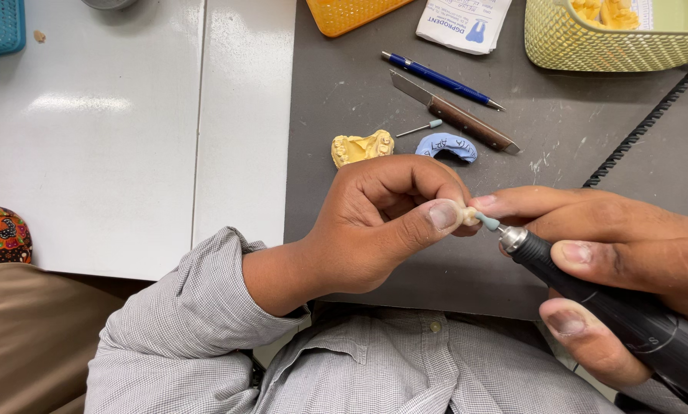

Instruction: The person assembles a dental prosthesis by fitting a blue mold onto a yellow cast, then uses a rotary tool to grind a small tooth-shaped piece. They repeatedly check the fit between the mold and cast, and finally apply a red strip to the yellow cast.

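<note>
Near the yellow dental cast (pixel 363 147), left hand (pixel 374 226) pinches a tiny, seemingly fragile tooth piece (pixel 467 215); right hand (pixel 620 261) grips a rotary handpiece (pixel 612 303).

Small pale piece (pixel 467 215) mostly hidden by left hand (pixel 382 222) fingertips

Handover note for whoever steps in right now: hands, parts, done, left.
Left hand: closed, pinching a small cream tooth-like piece between thumb and fingers.
Right hand: gripping a black rotary handpiece; its pale blue-green tip touches the piece.
On the grey mat: yellow dental cast, blue bite piece, spare bur, knife, blue pen. Yellow basket at top right.
Done: piece held, tool on it.
Left: how far the surface is worked cannot be told from here.
</note>
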